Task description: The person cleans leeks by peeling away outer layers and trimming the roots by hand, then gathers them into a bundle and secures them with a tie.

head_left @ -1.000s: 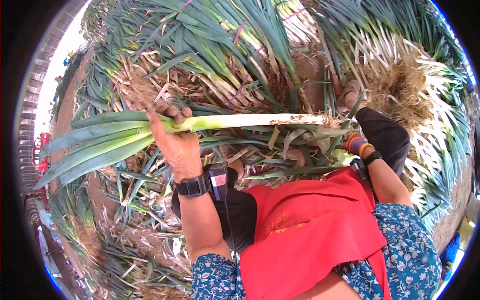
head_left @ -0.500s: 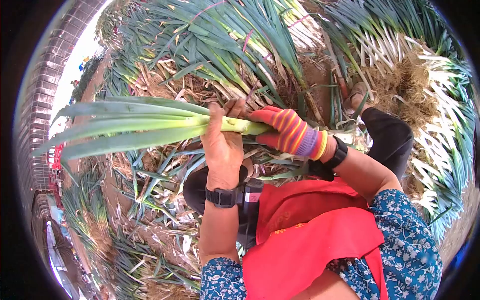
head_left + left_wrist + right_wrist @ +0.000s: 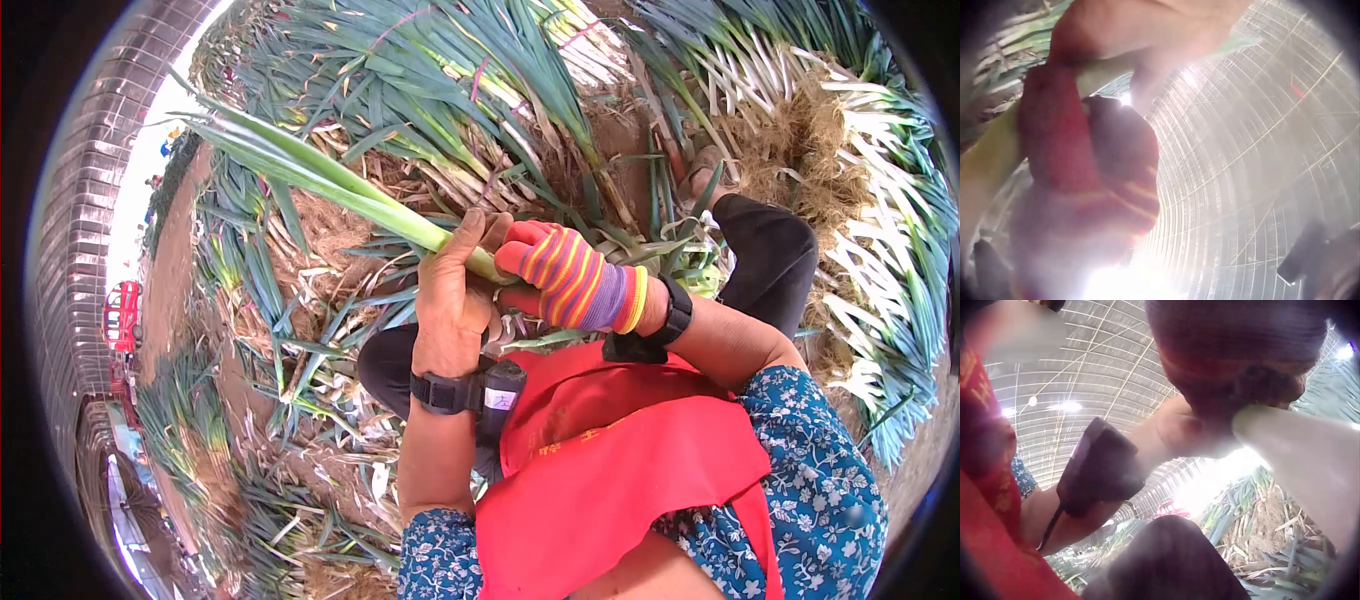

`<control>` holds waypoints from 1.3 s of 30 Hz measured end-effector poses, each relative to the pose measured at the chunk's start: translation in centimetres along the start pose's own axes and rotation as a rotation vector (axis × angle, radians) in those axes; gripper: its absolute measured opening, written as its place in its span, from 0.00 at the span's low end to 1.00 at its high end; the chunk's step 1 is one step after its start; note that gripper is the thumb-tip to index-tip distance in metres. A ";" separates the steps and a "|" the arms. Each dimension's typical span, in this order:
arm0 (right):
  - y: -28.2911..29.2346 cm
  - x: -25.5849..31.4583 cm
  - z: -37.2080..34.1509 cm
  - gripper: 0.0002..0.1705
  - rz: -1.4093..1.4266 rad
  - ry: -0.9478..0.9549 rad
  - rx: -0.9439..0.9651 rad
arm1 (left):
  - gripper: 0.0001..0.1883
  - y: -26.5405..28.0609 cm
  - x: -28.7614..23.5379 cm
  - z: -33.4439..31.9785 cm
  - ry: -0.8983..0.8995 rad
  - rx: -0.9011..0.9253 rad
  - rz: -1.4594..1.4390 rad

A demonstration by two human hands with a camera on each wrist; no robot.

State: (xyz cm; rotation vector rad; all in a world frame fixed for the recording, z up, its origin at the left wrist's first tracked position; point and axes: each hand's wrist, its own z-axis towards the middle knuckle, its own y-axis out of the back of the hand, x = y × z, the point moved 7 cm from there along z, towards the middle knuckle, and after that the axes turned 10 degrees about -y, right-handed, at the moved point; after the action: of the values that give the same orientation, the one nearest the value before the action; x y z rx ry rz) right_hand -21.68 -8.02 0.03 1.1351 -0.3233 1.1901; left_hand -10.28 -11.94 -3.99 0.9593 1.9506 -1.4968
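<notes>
One bare left hand [image 3: 450, 305] and one striped-gloved right hand [image 3: 578, 275] are curling round one leek [image 3: 400, 215] in front of one red apron [image 3: 620, 470]; its long leaves [image 3: 290, 163] are showing green, its stalk [image 3: 1310, 456] paling to white.

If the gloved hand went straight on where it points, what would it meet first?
Probably the left hand, just ahead of the right hand along the leek; whether they touch is unclear.

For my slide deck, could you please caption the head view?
A leek held in the bare left grip and striped-gloved right grip, with piled leeks beyond.
</notes>
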 end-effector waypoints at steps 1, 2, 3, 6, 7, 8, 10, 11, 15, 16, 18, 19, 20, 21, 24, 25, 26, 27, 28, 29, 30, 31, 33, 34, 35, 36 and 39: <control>-0.1 0.4 -0.1 0.20 -0.034 0.006 0.050 | 0.16 0.0 0.4 -0.3 0.052 0.016 0.034; 0.0 0.8 -0.1 0.20 -0.030 0.005 0.057 | 0.16 0.1 0.8 -0.6 0.103 0.032 0.067; 0.4 1.8 -0.2 0.17 -0.069 0.087 0.001 | 0.16 0.1 0.7 -0.8 0.104 0.025 0.065; -0.4 3.5 -1.3 0.14 -0.145 0.164 0.091 | 0.16 0.2 0.0 -0.8 0.071 0.053 0.183; -1.6 3.9 -2.3 0.13 -0.187 0.161 0.230 | 0.23 0.6 -0.6 0.1 0.014 0.093 0.223; -2.6 4.3 -3.6 0.13 -0.073 0.138 0.314 | 0.22 0.7 -1.1 0.4 -0.009 0.066 0.175; -3.0 5.0 -5.4 0.12 0.046 0.154 0.475 | 0.21 1.1 -2.1 1.1 -0.042 0.036 0.126; -3.2 4.3 -6.0 0.13 0.164 0.159 0.471 | 0.21 1.7 -3.0 1.5 -0.117 0.001 0.062; -1.7 -2.8 -7.5 0.16 -0.066 -0.303 0.718 | 0.20 3.9 -7.1 1.9 -0.366 -0.148 -0.095; -1.5 -6.3 -9.3 0.16 -0.092 -0.374 0.719 | 0.22 4.3 -8.2 1.9 -0.425 -0.155 -0.107; -1.4 -14.2 -14.2 0.21 -0.420 -0.508 0.813 | 0.19 5.4 -9.4 1.9 -0.469 -0.158 -0.085; -0.9 -16.6 -16.1 0.23 -0.728 -0.563 0.893 | 0.16 5.8 -9.9 1.8 -0.501 -0.167 -0.060; 0.1 -13.6 -14.5 0.26 -0.753 -0.601 0.923 | 0.21 5.6 -9.9 1.5 -0.475 -0.163 -0.090; 0.0 -12.5 -13.1 0.28 -0.647 -0.478 0.605 | 0.21 5.9 -9.6 1.3 -0.471 -0.170 -0.078; 4.8 -2.6 -6.2 0.33 -0.570 -0.108 -0.013 | 0.22 4.8 -8.2 1.2 -0.471 -0.144 -0.038; 5.7 -0.9 -4.3 0.36 -0.643 -0.025 -0.024 | 0.22 4.2 -7.8 1.1 -0.466 -0.133 -0.040; 5.9 -2.0 -3.7 0.40 -0.648 -0.054 -0.041 | 0.22 3.5 -7.3 0.9 -0.429 -0.101 -0.056; 5.4 -3.6 -3.3 0.43 -0.651 -0.081 -0.057 | 0.22 2.8 -7.0 0.7 -0.393 -0.072 -0.070; 4.3 -7.3 -4.2 0.39 -0.668 -0.208 0.084 | 0.19 1.9 -6.8 0.3 -0.370 -0.029 -0.095; 3.2 -10.8 -4.9 0.30 -0.454 -0.555 0.377 | 0.19 1.9 -6.4 0.2 -0.372 -0.029 -0.097; 2.4 -11.7 -5.9 0.24 -0.393 -0.516 0.336 | 0.17 1.2 -5.8 0.2 -0.371 0.103 -0.020; 1.4 -12.3 -7.1 0.19 -0.329 -0.477 0.294 | 0.15 0.4 -5.2 0.0 -0.366 0.234 0.060; 0.9 -11.1 -7.8 0.19 -0.277 -0.543 0.252 | 0.11 0.1 -3.9 -0.9 -0.312 0.204 0.073; 0.9 -11.0 -8.1 0.20 -0.234 -0.601 0.207 | 0.10 -0.1 -3.4 -1.1 -0.293 0.219 0.126; 0.7 -11.3 -8.4 0.20 -0.228 -0.611 0.197 | 0.10 -0.5 -3.0 -1.2 -0.274 0.237 0.178; 0.1 -12.0 -8.8 0.20 -0.186 -0.636 0.218 | 0.14 -1.0 -3.0 -1.3 -0.264 0.245 0.161; -0.2 -12.5 -9.1 0.21 -0.129 -0.679 0.272 | 0.19 -1.8 -2.6 -1.4 -0.279 0.284 0.186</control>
State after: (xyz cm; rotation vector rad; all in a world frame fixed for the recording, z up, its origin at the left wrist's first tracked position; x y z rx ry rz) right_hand -29.66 -7.55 -13.23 1.7622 -0.6024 0.7165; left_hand -9.98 -11.46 -0.60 0.9585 1.4412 -1.7227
